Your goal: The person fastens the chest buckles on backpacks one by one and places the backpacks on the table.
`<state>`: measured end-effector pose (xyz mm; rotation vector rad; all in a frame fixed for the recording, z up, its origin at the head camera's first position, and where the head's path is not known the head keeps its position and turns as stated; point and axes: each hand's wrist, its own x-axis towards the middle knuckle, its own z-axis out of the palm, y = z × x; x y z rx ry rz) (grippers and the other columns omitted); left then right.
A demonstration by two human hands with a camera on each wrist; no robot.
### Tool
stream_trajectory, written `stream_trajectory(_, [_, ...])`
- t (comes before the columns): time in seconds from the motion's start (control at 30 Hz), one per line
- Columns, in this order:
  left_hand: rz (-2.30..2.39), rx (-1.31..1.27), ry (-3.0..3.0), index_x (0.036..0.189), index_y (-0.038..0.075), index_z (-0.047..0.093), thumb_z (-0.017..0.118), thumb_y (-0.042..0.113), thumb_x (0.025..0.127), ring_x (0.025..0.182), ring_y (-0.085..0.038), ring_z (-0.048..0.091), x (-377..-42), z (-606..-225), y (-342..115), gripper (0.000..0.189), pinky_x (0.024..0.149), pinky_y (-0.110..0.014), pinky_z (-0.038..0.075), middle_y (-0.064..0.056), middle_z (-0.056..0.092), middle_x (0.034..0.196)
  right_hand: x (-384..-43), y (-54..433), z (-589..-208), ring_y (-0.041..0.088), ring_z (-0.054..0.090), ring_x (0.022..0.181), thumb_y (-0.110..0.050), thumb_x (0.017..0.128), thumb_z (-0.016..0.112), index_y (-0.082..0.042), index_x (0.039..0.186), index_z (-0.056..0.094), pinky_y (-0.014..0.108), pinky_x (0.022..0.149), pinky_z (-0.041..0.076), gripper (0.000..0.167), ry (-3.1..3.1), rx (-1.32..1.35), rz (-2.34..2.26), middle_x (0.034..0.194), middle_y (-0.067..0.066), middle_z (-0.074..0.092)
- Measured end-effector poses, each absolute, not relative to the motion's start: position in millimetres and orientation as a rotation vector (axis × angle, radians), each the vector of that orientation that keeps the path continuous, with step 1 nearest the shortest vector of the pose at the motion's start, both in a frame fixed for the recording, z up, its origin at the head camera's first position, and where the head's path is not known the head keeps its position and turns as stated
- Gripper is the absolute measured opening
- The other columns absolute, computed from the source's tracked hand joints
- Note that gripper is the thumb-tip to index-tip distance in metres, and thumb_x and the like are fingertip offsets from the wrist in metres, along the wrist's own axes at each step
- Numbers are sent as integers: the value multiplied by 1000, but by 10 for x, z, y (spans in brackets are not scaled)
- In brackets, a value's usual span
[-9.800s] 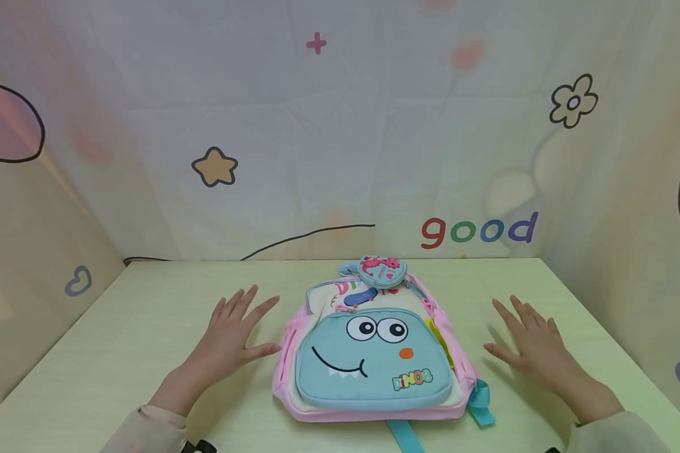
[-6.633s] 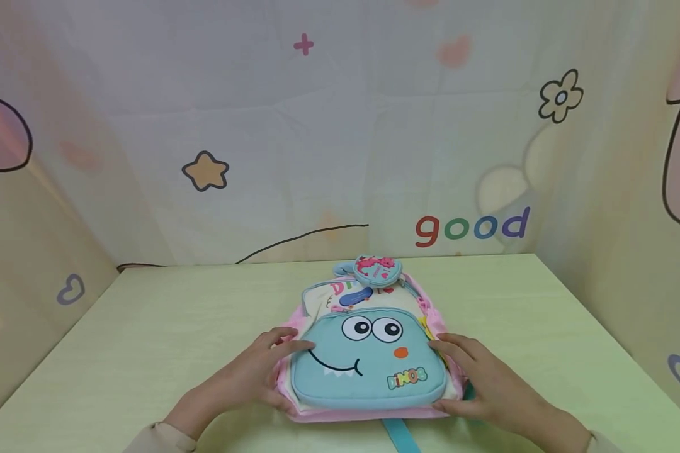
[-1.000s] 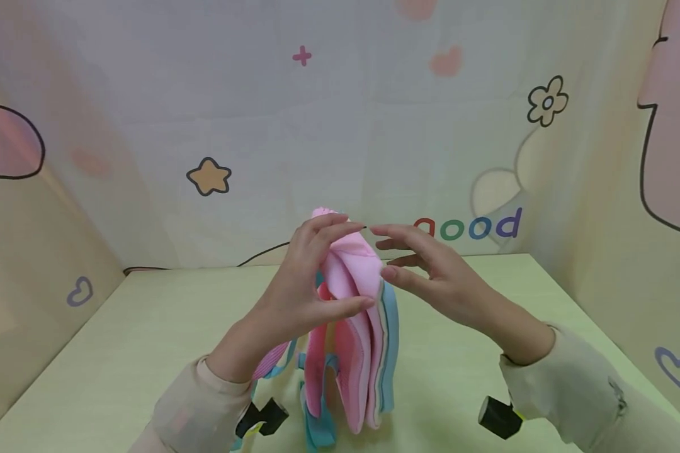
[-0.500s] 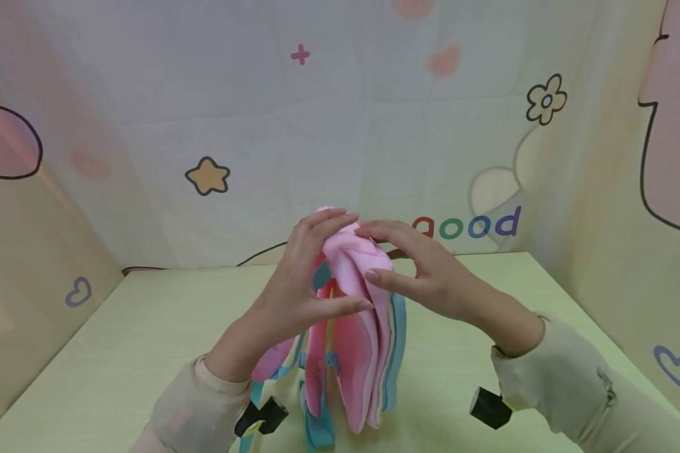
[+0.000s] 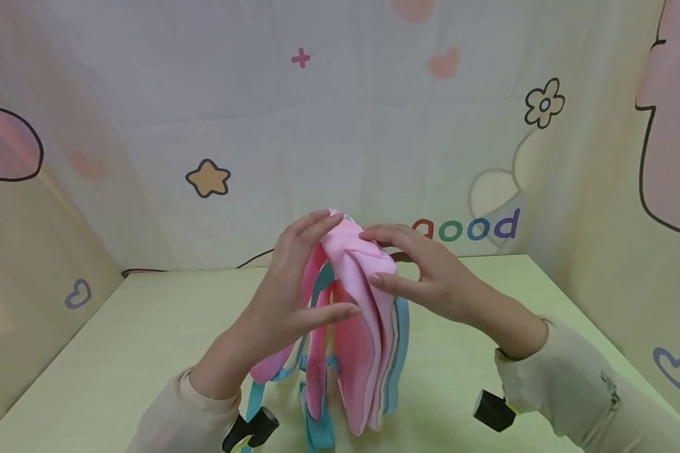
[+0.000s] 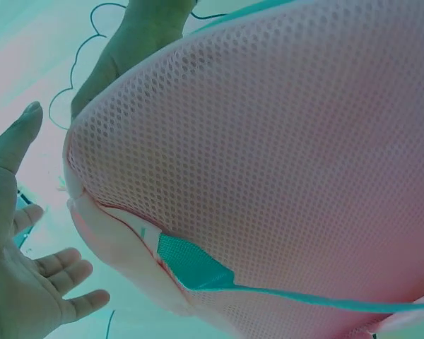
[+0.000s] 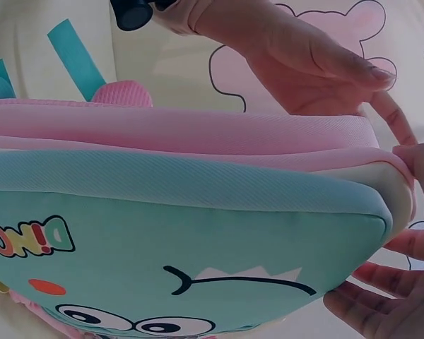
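A child's pink backpack stands upright in the middle of the table, its side towards me. Its teal front pocket, printed with a dinosaur face, points right. My right hand holds the bag near the top, thumb on the pink side edge and fingers on the teal front. My left hand is beside the strap side, fingers straight and thumb spread. In the left wrist view, a gap shows between the left hand and the pink mesh back panel.
A pink shoulder strap and teal webbing hang down to the pale green table. Printed cloth walls enclose the table at the back and sides. Black wrist cameras sit below the cuffs.
Earlier the backpack lay front up; now it stands turned sideways. Over the last second my right hand came onto its edge, the bag shifted slightly right, and my left hand drew back left.
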<state>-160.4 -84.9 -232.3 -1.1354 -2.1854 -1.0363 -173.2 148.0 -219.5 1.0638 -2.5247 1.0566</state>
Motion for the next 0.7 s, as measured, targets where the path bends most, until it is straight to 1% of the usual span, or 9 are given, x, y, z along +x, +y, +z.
stream_trajectory(0.13, [-1002,-1109,-2183,149,14,28,84,22,73,142,-27,23,-1549,-2400,-889,95,101,-53,46,-13,28,152,-1735,1490,-2204,23,52,125,-30,90,64,-19,139,47,46,98,50,53,-2519,1057,1067,143,3,48])
stream_trajectory(0.3, [-981,-1048,-2193,148,15,29,84,23,72,140,-28,25,-1510,-2537,-908,94,99,-53,48,-11,29,151,-1724,1507,-2234,23,53,124,-30,90,63,-18,138,47,46,98,51,52,-2508,1044,1093,142,4,49])
stream_trajectory(0.43, [-958,-952,-2215,148,17,30,84,27,72,140,-28,25,-1499,-2650,-925,94,96,-51,51,-11,30,151,-1718,1522,-2256,22,55,120,-30,90,63,-18,138,47,42,94,53,52,-2510,1026,1096,140,4,50])
stream_trajectory(0.57, [-937,-829,-2271,147,15,34,85,29,71,141,-30,25,-1472,-2764,-945,93,93,-51,52,-13,30,150,-1716,1533,-2267,22,56,117,-30,90,63,-18,138,48,38,91,55,52,-2510,1022,1098,140,4,50])
stream_trajectory(0.7, [-945,-752,-2358,146,16,35,85,31,71,140,-33,26,-1456,-2871,-966,91,92,-51,53,-14,29,151,-1715,1544,-2265,22,56,117,-28,89,64,-17,137,48,38,91,55,51,-2499,1030,1101,140,5,51])
